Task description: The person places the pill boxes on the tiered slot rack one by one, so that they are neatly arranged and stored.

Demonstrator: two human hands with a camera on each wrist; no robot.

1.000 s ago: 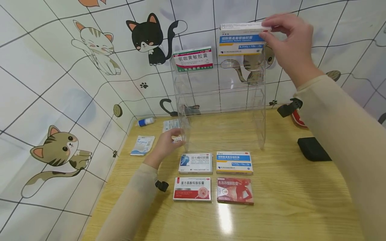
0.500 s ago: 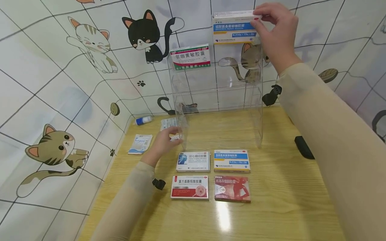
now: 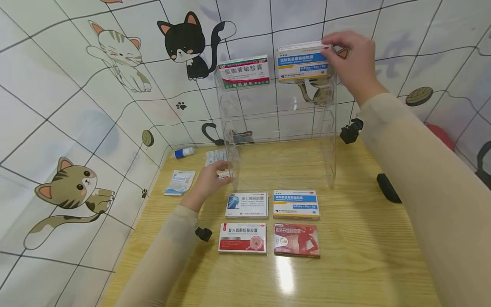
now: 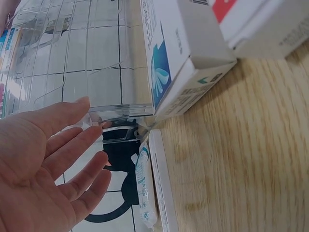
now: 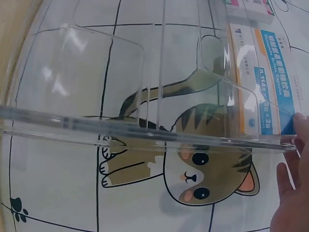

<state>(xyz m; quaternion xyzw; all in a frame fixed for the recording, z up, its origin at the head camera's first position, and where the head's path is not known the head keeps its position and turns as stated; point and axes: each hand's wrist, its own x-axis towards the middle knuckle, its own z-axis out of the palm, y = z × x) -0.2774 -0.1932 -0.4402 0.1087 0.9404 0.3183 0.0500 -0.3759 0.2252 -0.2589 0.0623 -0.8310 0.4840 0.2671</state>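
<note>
My right hand (image 3: 354, 64) pinches the right end of a blue, white and yellow medicine box (image 3: 303, 64) at the top tier of a clear acrylic display rack (image 3: 333, 128). In the right wrist view, that medicine box (image 5: 265, 82) shows behind the rack's clear front, fingertips at its end. A green and red medicine box (image 3: 244, 72) leans on the same tier, to the left. Low down, my left hand (image 3: 209, 181) touches the rack's left side with thumb and fingers spread apart. The left wrist view shows this hand (image 4: 53, 159) with fingers extended at the clear panel.
Before the rack lie a white-blue box (image 3: 246, 205), a second blue-yellow box (image 3: 296, 204), a white-red box (image 3: 243, 238) and a red box (image 3: 296, 240). At left are a surgical packet (image 3: 180, 182) and a small bottle (image 3: 184, 152). A black object (image 3: 388, 188) lies right.
My right hand first lifts the blue-yellow medicine box slightly, then lowers it onto the top tier beside the green and red one. The left hand stays at the rack's side.
</note>
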